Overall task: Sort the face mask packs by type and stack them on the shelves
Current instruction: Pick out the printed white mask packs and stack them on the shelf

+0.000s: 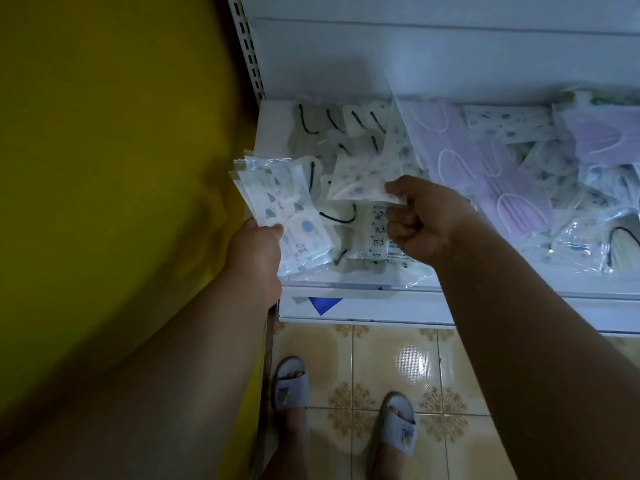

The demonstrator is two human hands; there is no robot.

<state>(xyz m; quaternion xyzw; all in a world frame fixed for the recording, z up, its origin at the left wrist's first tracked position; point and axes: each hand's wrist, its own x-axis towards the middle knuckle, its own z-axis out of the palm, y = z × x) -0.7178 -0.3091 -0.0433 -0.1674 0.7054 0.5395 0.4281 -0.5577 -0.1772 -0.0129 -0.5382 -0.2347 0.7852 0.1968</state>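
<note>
Nearest the viewer, two slippered feet (pixel 291 386) stand on patterned floor tiles (pixel 381 362) below both forearms. Left hand (pixel 258 251) grips a fanned bundle of printed mask packs (pixel 280 209), held just above its fingers. Right hand (pixel 420 220), fingers curled, pinches the corner of a single printed pack (pixel 360 178) that extends to its left, between the two hands. Beyond the hands, the white shelf (pixel 363 306) bears loose packs with black ear loops (pixel 325 133); beyond and right of the right hand lie lilac mask packs (pixel 485 168).
</note>
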